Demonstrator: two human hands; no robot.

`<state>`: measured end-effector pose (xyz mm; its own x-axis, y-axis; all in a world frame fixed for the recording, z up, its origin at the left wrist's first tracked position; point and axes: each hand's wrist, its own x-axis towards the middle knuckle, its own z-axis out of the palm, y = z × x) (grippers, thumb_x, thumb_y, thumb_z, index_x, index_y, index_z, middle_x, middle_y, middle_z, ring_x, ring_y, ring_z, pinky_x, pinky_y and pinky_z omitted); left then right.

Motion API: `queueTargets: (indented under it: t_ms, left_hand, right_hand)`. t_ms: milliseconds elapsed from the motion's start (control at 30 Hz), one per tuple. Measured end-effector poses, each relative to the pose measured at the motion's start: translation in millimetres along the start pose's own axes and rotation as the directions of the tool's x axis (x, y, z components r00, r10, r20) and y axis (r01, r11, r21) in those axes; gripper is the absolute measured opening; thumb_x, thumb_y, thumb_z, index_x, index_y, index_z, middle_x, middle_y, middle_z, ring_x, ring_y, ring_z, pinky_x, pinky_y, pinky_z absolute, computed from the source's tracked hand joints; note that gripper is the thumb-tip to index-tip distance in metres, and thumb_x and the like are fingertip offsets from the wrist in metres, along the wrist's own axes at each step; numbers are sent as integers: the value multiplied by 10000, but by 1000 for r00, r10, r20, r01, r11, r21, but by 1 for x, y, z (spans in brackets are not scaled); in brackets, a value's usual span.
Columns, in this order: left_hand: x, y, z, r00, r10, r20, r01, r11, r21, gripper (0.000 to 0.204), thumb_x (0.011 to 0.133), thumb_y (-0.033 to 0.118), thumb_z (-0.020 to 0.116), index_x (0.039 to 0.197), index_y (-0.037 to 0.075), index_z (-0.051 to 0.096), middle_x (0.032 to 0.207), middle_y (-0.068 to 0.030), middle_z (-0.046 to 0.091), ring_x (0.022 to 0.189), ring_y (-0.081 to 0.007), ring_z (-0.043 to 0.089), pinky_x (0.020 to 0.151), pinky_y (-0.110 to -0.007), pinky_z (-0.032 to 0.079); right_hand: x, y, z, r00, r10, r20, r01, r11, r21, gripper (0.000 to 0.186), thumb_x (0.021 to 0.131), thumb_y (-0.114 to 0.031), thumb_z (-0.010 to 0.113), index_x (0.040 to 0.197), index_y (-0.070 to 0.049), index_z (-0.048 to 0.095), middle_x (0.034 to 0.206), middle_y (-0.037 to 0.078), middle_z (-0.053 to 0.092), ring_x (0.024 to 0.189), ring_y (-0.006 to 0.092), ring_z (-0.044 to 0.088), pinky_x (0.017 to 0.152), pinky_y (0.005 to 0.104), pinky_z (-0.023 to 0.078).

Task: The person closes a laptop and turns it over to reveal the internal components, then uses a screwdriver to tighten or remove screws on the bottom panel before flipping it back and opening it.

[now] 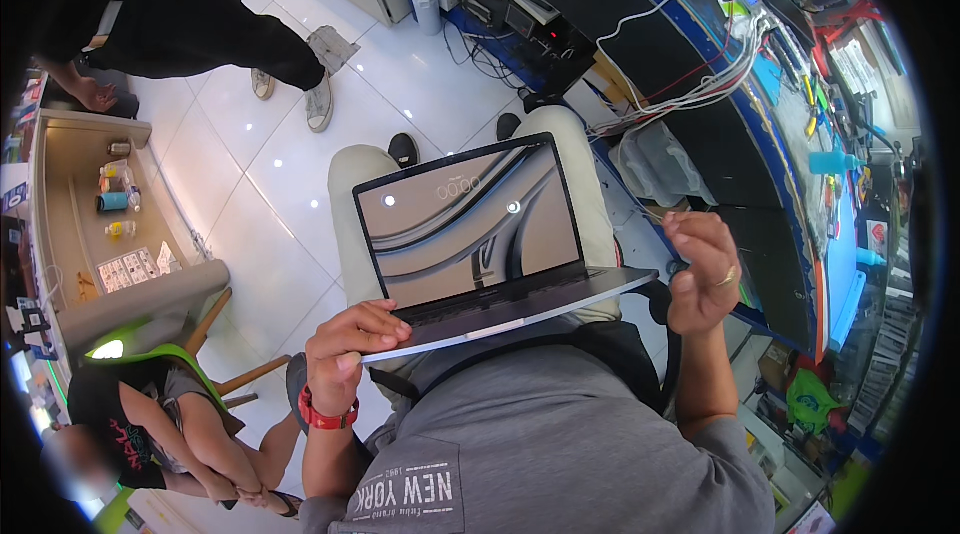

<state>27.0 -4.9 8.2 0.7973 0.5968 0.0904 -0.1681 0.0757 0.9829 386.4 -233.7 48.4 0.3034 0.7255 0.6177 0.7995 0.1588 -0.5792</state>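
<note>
An open laptop [470, 234] rests across my thighs, its screen lit with a wavy grey-beige wallpaper and a clock. My left hand [355, 342], with a red watch at the wrist, grips the front left corner of the laptop's base, thumb below and fingers on top. Off the laptop's right edge, my right hand [703, 269] is raised in the air, fingers curled together and a ring on one of them. Something thin shows by its fingertips, too small to name. Much of the keyboard is seen at a steep slant.
To the right runs a curved workbench [740, 149] with cables [700, 99], tools and an instrument with a red display. A clear plastic bin [660, 164] stands below it. On the left are a person seated on a green chair [180, 359], an open drawer [140, 299] and another person standing.
</note>
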Motion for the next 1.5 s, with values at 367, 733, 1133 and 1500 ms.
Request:
queueTargets:
  t_ms: [367, 733, 1133, 1500]
  left_hand:
    - [53, -18, -8, 963, -60, -264, 83, 994, 77, 537, 1089, 331, 420, 1314, -85, 675, 1247, -208, 727, 1204, -292, 667, 1133, -426, 453]
    - [114, -84, -48, 886, -232, -401, 389, 843, 372, 346, 1131, 298, 562, 1115, -10, 717, 947, -33, 662, 896, -116, 556, 835, -284, 456]
    - [131, -108, -46, 957, -82, -277, 263, 643, 719, 349, 1105, 271, 598, 1110, -50, 736, 1075, -179, 720, 987, -313, 680, 919, -380, 519]
    - [157, -114, -19, 983, 93, 157, -182, 443, 878, 274, 1067, 222, 615, 1021, -11, 754, 1039, -206, 737, 1008, -411, 659, 938, -494, 500]
  right_hand:
    - [28, 25, 37, 948, 32, 316, 28, 983, -183, 525, 1083, -393, 611, 1409, 18, 633, 1282, 253, 684, 1210, 457, 648, 1031, 535, 517]
    - [40, 104, 99, 782, 440, 442, -415, 896, -157, 385, 1102, -293, 588, 1373, -27, 654, 1366, 201, 665, 1305, 403, 596, 1112, 471, 460]
    - [12, 130, 109, 777, 440, 450, -367, 897, -246, 450, 1091, -375, 614, 1364, -22, 668, 1394, 205, 647, 1333, 405, 582, 1146, 483, 444]
    - [-26, 118, 68, 908, 299, 294, -162, 897, -412, 375, 1011, -394, 697, 1125, -47, 782, 1100, 143, 738, 1103, 358, 653, 1013, 472, 501]
